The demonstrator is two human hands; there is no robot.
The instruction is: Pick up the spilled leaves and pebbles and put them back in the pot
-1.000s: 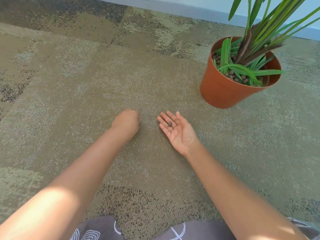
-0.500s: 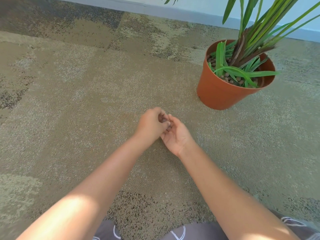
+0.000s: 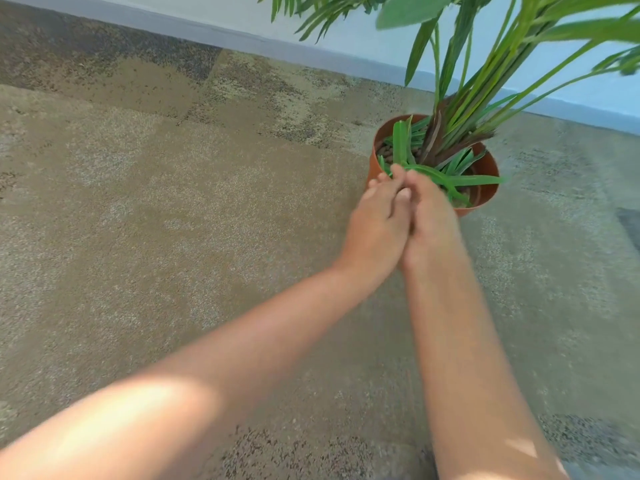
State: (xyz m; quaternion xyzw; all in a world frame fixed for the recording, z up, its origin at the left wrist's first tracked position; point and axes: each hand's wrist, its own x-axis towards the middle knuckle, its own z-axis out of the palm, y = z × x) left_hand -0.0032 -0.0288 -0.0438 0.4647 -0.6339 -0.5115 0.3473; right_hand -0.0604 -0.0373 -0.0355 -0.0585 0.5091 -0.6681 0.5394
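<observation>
The terracotta pot [image 3: 483, 157] stands on the carpet by the wall, filled with a green plant [image 3: 460, 109], loose green leaves [image 3: 446, 178] and brown pebbles [image 3: 385, 152]. Both my hands are pressed side by side at the pot's near rim. My left hand [image 3: 375, 223] stretches its fingers to the rim, thumb against my right hand. My right hand [image 3: 431, 220] shows its back, palm turned toward the left hand, fingers reaching among the leaves. Whatever lies between the palms is hidden, and the picture is motion-blurred.
Mottled brown and grey carpet [image 3: 173, 220] spreads left and right of my arms. A grey skirting board and pale wall [image 3: 242, 15] run along the back. Long plant fronds [image 3: 571, 32] overhang the pot's upper right.
My hands, joined low on the carpet with a pebble in the right palm, have travelled up and right together to the pot's rim. The right hand has turned its palm sideways.
</observation>
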